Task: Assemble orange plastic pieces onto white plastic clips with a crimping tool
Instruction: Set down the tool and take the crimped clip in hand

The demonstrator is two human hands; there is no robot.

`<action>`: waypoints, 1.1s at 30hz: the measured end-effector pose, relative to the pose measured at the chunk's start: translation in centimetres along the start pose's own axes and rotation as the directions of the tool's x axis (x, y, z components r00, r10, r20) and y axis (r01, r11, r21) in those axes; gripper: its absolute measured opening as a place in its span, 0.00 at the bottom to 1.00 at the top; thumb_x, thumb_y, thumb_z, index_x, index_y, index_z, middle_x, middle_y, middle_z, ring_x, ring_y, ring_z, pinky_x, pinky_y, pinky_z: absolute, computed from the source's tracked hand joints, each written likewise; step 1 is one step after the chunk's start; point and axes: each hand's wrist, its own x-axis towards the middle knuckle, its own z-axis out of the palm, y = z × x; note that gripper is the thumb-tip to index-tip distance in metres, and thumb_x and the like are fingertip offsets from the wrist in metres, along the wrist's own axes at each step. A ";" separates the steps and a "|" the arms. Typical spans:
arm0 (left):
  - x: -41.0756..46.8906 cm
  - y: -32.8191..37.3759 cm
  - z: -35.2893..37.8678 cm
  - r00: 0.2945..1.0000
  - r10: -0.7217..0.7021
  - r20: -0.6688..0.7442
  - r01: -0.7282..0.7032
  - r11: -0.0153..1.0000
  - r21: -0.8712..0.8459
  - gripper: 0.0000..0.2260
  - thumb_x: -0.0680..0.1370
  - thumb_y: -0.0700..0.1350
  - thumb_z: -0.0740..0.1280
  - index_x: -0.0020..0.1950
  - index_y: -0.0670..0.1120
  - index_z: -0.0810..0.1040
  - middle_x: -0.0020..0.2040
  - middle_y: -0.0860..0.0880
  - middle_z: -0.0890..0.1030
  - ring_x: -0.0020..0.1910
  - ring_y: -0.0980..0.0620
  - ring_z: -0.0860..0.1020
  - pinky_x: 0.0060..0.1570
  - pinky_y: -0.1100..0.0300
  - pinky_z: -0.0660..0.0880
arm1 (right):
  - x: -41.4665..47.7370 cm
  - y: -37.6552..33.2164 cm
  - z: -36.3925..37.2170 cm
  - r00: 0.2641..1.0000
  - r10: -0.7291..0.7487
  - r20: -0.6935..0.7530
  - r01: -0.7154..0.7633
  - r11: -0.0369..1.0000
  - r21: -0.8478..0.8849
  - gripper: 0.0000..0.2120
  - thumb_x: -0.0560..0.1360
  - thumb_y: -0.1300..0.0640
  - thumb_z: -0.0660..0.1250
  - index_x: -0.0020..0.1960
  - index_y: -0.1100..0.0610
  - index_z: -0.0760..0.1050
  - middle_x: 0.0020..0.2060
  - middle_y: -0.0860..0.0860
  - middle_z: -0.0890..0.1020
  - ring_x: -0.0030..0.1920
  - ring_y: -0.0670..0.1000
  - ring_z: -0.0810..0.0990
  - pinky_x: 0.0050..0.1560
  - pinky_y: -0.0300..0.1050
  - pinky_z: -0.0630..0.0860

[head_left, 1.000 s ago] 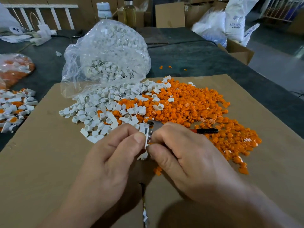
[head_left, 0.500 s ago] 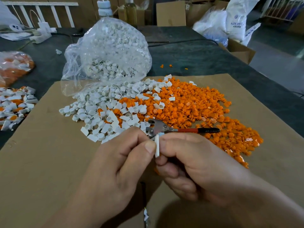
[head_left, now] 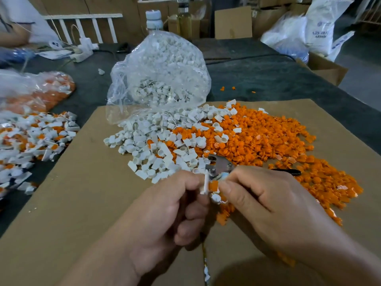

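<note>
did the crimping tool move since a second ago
No. The crimping tool still lies with its head at the near edge of the white clips, handle across the orange pieces.

Pinching a thin white plastic clip (head_left: 205,181) upright in the left hand (head_left: 165,213) grip; pressing a small orange plastic piece (head_left: 214,185) against its right side with right hand (head_left: 268,205) fingertips. Just behind, amid heaped orange pieces (head_left: 268,141) on a brown cardboard sheet (head_left: 82,203): metal-headed crimping tool (head_left: 219,165).
</note>
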 end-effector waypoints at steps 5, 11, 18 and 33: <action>-1.3 2.6 -3.2 0.869 0.459 -0.184 -0.480 0.696 -0.534 0.12 0.76 0.54 0.66 0.49 0.47 0.79 0.37 0.50 0.76 0.25 0.57 0.69 0.22 0.66 0.67 | 0.3 -0.6 -0.5 0.990 0.100 0.096 -0.088 0.989 -0.122 0.24 0.67 0.27 0.45 0.46 0.40 0.69 0.43 0.37 0.77 0.43 0.41 0.75 0.35 0.42 0.71; -1.5 2.9 -4.2 0.778 0.427 -0.462 -0.606 0.704 -0.370 0.24 0.75 0.61 0.67 0.61 0.44 0.77 0.46 0.46 0.83 0.30 0.53 0.73 0.25 0.62 0.70 | 0.3 -0.9 -0.1 0.957 0.160 0.243 -0.043 0.904 -0.425 0.28 0.67 0.25 0.42 0.60 0.37 0.59 0.43 0.38 0.75 0.45 0.41 0.75 0.41 0.35 0.71; -0.8 0.2 -2.8 0.761 0.593 -0.265 -0.046 0.456 0.889 0.12 0.75 0.66 0.62 0.50 0.60 0.76 0.41 0.59 0.81 0.37 0.61 0.78 0.36 0.63 0.74 | 0.6 -1.9 0.9 0.922 0.160 0.351 0.065 0.832 -0.551 0.22 0.77 0.31 0.47 0.67 0.38 0.50 0.61 0.40 0.73 0.58 0.49 0.77 0.48 0.46 0.75; -0.2 -0.6 -3.0 0.799 0.596 -0.080 0.033 0.090 0.995 0.09 0.71 0.57 0.72 0.45 0.59 0.73 0.38 0.61 0.74 0.38 0.58 0.75 0.38 0.51 0.77 | 0.1 0.0 1.3 0.993 0.045 0.107 -0.005 0.936 -0.352 0.05 0.81 0.51 0.54 0.47 0.48 0.66 0.40 0.46 0.74 0.39 0.51 0.74 0.38 0.49 0.71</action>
